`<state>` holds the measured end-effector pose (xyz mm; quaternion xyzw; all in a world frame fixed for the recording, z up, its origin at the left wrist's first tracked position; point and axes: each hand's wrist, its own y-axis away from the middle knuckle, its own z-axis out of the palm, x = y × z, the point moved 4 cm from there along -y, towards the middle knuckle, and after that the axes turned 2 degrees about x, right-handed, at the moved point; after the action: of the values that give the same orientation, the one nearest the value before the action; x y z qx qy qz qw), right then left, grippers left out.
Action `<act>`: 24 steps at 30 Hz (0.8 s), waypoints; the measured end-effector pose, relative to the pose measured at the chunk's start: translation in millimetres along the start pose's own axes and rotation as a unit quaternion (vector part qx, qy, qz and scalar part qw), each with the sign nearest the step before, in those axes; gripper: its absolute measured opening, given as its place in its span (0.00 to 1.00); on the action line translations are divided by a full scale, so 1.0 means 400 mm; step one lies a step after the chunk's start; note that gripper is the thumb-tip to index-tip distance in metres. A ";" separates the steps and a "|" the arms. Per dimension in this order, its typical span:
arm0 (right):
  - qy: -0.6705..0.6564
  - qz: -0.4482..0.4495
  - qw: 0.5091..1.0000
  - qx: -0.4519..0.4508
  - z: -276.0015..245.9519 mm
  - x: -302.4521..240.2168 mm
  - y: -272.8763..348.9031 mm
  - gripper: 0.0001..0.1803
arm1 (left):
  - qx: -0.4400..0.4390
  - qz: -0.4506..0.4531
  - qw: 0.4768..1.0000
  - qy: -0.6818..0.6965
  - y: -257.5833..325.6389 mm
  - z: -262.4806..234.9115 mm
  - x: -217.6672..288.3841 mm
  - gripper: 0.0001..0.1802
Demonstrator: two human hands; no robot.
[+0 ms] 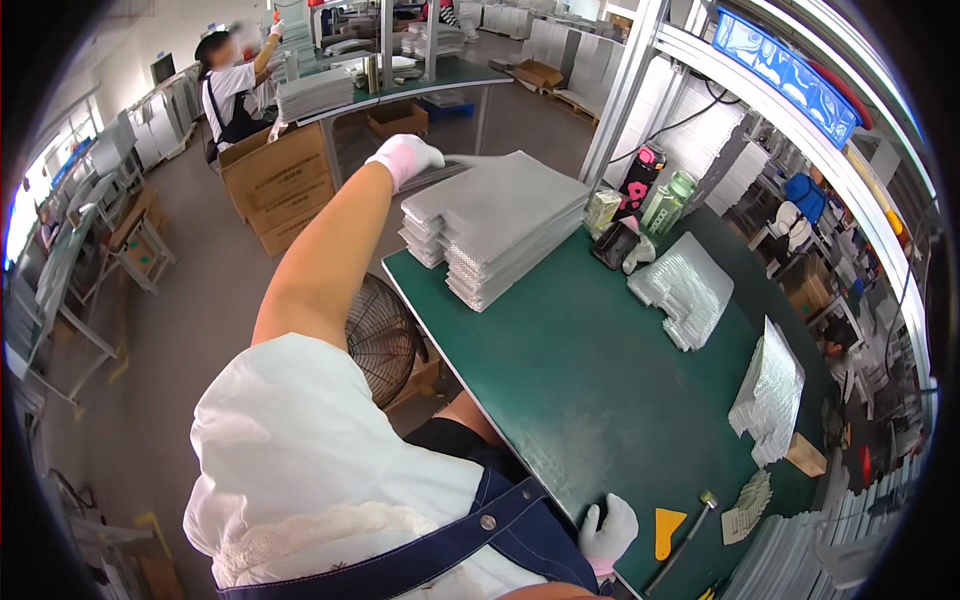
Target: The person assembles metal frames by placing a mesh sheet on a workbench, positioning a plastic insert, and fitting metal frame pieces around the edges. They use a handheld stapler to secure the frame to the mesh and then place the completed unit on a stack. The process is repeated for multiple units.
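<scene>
Left hand extends toward 11 o'clock beside stacked foil sheets, its grip unclear. Right hand spreads at 5 o'clock near a yellow scraper.

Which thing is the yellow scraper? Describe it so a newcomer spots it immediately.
Start at the green-topped worktable and follow it down to the white-gloved right hand near the picture's lower edge. Just right of that hand lies the small yellow scraper, wider at its far end. Its flat, solid-yellow wedge sets it apart from the long, thin, dark-handled tool on its other side.
</scene>
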<state>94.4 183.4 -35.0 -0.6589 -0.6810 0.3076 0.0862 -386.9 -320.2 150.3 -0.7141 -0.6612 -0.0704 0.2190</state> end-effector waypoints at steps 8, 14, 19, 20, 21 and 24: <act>-0.001 0.036 0.999 0.018 -0.002 0.025 0.019 0.19 | -0.066 0.125 0.898 0.416 0.261 0.056 0.289 0.32; -0.224 0.307 0.909 0.172 -0.002 0.108 0.062 0.20 | -0.162 0.226 0.953 0.119 0.688 0.355 0.522 0.37; -0.106 0.087 0.989 0.047 -0.003 0.058 0.009 0.26 | -0.342 0.345 0.874 -0.017 0.847 0.477 0.652 0.40; -0.052 0.065 0.996 -0.033 0.014 0.044 -0.012 0.30 | -0.376 0.341 0.861 -0.031 0.843 0.481 0.665 0.40; 0.032 0.025 0.995 -0.092 0.015 0.019 -0.039 0.29 | -0.414 0.342 0.842 -0.046 0.827 0.484 0.680 0.41; 0.032 0.021 0.995 -0.089 0.021 0.013 -0.068 0.27 | -0.410 0.335 0.844 -0.085 0.735 0.468 0.711 0.34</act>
<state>66.3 187.3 -28.7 -0.6876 -0.6886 0.2263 0.0423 -102.5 6.8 29.4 -0.9201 -0.3083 -0.1965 -0.1408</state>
